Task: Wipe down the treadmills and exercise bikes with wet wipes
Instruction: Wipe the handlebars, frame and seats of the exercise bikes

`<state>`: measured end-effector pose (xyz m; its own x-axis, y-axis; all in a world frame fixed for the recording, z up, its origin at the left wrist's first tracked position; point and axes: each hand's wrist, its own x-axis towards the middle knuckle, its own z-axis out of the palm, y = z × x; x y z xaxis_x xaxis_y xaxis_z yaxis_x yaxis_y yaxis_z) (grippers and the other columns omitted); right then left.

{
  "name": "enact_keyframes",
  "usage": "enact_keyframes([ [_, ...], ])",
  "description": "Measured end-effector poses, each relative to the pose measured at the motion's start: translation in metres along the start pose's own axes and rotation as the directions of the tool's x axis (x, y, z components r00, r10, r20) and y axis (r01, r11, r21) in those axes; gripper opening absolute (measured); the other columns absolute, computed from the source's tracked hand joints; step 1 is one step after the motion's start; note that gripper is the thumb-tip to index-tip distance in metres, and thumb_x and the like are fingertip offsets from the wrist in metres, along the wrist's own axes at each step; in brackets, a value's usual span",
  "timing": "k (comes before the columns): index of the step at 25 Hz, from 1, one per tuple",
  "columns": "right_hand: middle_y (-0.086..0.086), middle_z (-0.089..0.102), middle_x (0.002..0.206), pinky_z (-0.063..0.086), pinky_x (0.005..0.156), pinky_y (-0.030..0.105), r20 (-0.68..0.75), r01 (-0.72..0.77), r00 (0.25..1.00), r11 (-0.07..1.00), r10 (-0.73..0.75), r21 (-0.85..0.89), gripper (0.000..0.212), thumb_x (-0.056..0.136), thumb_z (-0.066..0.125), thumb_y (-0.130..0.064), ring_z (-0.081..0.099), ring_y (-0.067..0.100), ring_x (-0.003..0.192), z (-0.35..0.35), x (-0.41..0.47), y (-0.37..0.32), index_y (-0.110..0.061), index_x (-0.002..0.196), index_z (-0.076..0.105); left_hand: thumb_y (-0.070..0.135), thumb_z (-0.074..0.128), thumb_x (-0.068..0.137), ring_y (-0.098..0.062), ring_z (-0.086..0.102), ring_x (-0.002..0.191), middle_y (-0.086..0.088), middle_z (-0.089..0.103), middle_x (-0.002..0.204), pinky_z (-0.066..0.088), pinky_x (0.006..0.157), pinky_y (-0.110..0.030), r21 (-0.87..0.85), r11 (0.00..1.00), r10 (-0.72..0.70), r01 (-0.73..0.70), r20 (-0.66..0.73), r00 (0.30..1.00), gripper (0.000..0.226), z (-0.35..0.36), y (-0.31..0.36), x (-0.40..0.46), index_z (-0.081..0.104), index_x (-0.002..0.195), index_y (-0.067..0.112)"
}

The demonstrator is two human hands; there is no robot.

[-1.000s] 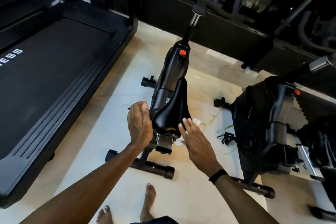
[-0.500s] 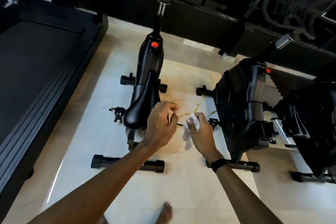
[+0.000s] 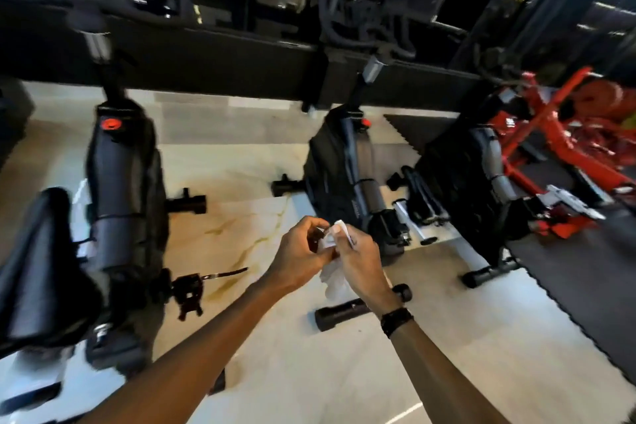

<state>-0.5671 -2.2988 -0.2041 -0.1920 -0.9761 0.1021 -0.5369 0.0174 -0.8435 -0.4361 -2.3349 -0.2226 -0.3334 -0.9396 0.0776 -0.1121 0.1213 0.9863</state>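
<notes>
Mid-task, by the look of it: between machines, with no wiping under way. Impossible to tell from surfaces alone which bikes are already clean; no treadmill in view, so nothing to judge there.

Crumpled white wet wipe (image 3: 332,272) held in mid-air between both hands, above the pale marbled floor tiles (image 3: 241,224) and just in front of the middle black exercise bike (image 3: 344,175). Left hand (image 3: 303,255) curled, fingertips pinching the wipe's upper edge. Right hand (image 3: 361,262) closed round the other side, with a black wristband (image 3: 395,320) on that wrist. Probably refolding or opening the wipe for a fresh face before the next bike.

Near-left black exercise bike (image 3: 124,182): smooth moulded plastic casing, round red knob (image 3: 110,123) on top, glossy padded black saddle (image 3: 41,272) blurred at the left edge. Black cylindrical stabiliser bar (image 3: 340,315) with rounded end caps lying flat below the hands. Third black bike (image 3: 461,175) further right, with a bright metal seat rail. Red-painted steel weight rack (image 3: 564,134) beyond, on dark rubber matting with a toothed edge.
</notes>
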Motion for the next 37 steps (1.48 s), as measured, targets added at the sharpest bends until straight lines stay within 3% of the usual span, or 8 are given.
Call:
enact_keyframes([
  [6,-0.001,0.065,0.085,0.046,0.071,0.017,-0.052,-0.116,0.991,0.989,0.121,0.088,0.019,0.102,0.056,-0.031,0.058,0.001,0.076,-0.081,0.021,0.042,-0.018,0.093,0.067,0.010,0.066,0.092,-0.028,0.063,0.075,-0.010,0.068,0.078,0.053,0.068,-0.038,0.026,1.000,0.005,-0.005,0.010,1.000,0.009,0.086,0.017,0.049,0.065,0.083,0.010],
  [11,0.000,0.058,0.074,0.042,0.062,0.021,-0.167,-0.141,0.971,0.972,0.173,0.186,0.017,0.090,0.074,-0.018,0.051,0.009,0.066,-0.104,0.061,0.072,-0.006,0.085,0.062,0.003,0.067,0.086,-0.023,0.060,0.070,-0.006,0.065,0.069,0.053,0.061,-0.034,-0.210,0.955,-0.217,0.211,-0.009,0.976,0.016,0.090,0.012,0.112,0.066,0.073,0.012],
  [15,-0.010,0.047,0.058,0.034,0.055,0.019,-0.203,-0.147,0.964,0.980,0.172,0.133,0.033,0.094,0.065,-0.008,0.040,0.003,0.055,-0.126,0.113,0.086,-0.014,0.065,0.051,-0.003,0.064,0.085,-0.021,0.060,0.064,-0.010,0.064,0.069,0.051,0.052,-0.024,-0.355,0.884,-0.315,0.304,0.028,0.949,0.016,0.094,0.014,0.188,0.067,0.074,0.009],
  [18,-0.002,0.036,0.062,0.025,0.055,0.027,-0.146,-0.153,0.977,0.987,0.157,0.039,0.037,0.099,0.059,-0.010,0.031,0.008,0.058,-0.151,0.168,0.091,-0.014,0.065,0.045,-0.002,0.065,0.088,-0.024,0.061,0.067,-0.013,0.065,0.074,0.052,0.049,-0.026,-0.421,0.846,-0.341,0.327,0.046,0.939,0.014,0.099,0.018,0.242,0.067,0.080,0.009],
  [24,0.002,0.061,0.068,0.039,0.056,0.018,-0.196,-0.155,0.967,0.986,0.163,0.057,0.017,0.094,0.065,-0.003,0.050,0.003,0.058,-0.145,0.267,0.084,-0.004,0.077,0.067,0.015,0.077,0.086,-0.023,0.064,0.072,-0.012,0.069,0.081,0.053,0.065,-0.034,-0.415,0.856,-0.338,0.309,0.003,0.941,0.016,0.062,0.006,0.324,0.069,0.089,0.002],
  [29,-0.013,0.046,0.049,0.031,0.050,0.016,-0.159,-0.252,0.952,0.965,0.261,0.075,0.040,0.093,0.069,-0.015,0.036,0.000,0.046,-0.112,0.325,0.091,-0.015,0.058,0.052,0.015,0.083,0.078,-0.014,0.053,0.063,-0.006,0.056,0.069,0.045,0.055,-0.028,-0.300,0.939,-0.228,0.166,-0.184,0.956,0.035,0.030,-0.024,0.365,0.061,0.082,-0.013],
  [33,-0.004,0.027,0.055,0.020,0.047,0.022,-0.131,-0.111,0.987,0.983,0.091,-0.148,0.053,0.091,0.071,-0.034,0.022,0.009,0.051,-0.092,0.376,0.095,-0.011,0.057,0.038,0.013,0.085,0.076,0.001,0.038,0.048,0.012,0.045,0.053,0.037,0.048,-0.018,-0.146,0.988,-0.089,0.050,-0.276,0.957,0.039,0.028,-0.029,0.403,0.050,0.058,0.012],
  [37,-0.006,0.028,0.053,0.018,0.047,0.023,-0.056,-0.056,0.997,0.998,0.054,-0.032,0.048,0.099,0.060,-0.030,0.023,0.006,0.048,-0.067,0.441,0.091,-0.017,0.059,0.038,0.027,0.081,0.077,-0.001,0.052,0.053,0.009,0.061,0.060,0.045,0.054,-0.023,0.045,0.996,0.089,-0.079,-0.271,0.959,0.026,0.039,-0.023,0.460,0.060,0.065,0.020],
])
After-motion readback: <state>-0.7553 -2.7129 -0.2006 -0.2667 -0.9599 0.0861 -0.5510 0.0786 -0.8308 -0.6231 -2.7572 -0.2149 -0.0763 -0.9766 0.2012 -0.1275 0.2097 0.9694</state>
